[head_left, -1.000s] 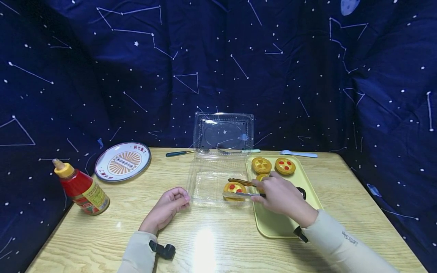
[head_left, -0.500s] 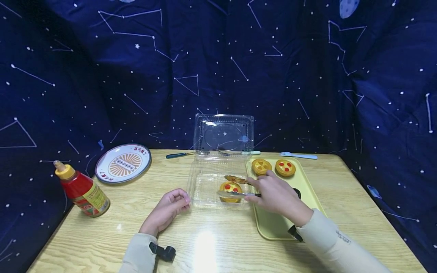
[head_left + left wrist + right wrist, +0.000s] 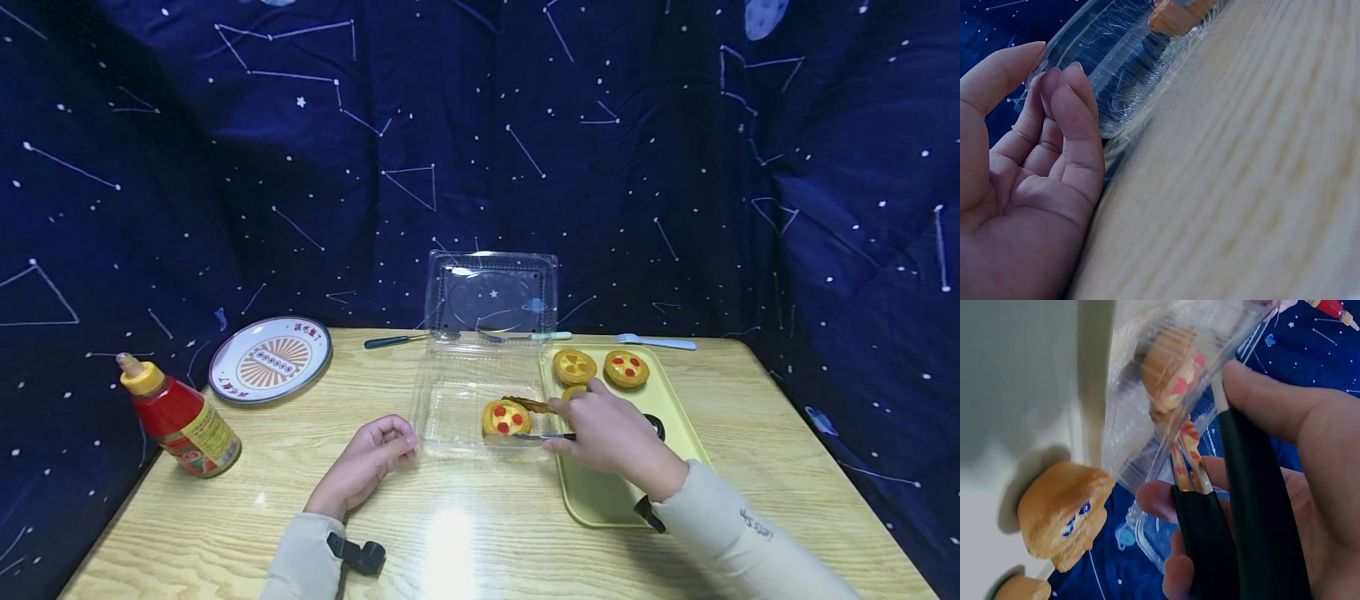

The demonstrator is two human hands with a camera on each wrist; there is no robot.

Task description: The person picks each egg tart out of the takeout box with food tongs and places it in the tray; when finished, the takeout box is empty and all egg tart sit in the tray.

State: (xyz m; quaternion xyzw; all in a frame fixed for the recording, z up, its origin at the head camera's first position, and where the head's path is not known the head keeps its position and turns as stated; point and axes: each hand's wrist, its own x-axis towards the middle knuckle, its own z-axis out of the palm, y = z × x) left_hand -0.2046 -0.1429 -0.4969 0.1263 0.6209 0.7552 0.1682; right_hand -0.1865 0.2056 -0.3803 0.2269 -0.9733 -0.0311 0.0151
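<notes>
My right hand point(image 3: 611, 429) grips food tongs point(image 3: 1200, 544) by their black handles, over the left edge of the yellow tray. The tongs' metal arms stand spread beside a tart point(image 3: 506, 417) with red dots. This tart lies at the front right inside an open clear plastic container point(image 3: 457, 408); whether the tongs touch it I cannot tell. With thumb and fingertips my left hand point(image 3: 367, 458) pinches the container's rim at the front left corner, as the left wrist view shows point(image 3: 1041, 144).
On the yellow tray point(image 3: 600, 500) are several more tarts point(image 3: 626, 369), one partly behind my right hand. A blue fork point(image 3: 656, 342) and a dark-handled utensil point(image 3: 386, 342) lie at the back. A patterned plate point(image 3: 270, 358) and red sauce bottle point(image 3: 187, 425) stand left.
My right hand has moved slightly left and the tart shifted left within the container. The tongs have spread away from over the tart and drawn back to the right. The left hand stays.
</notes>
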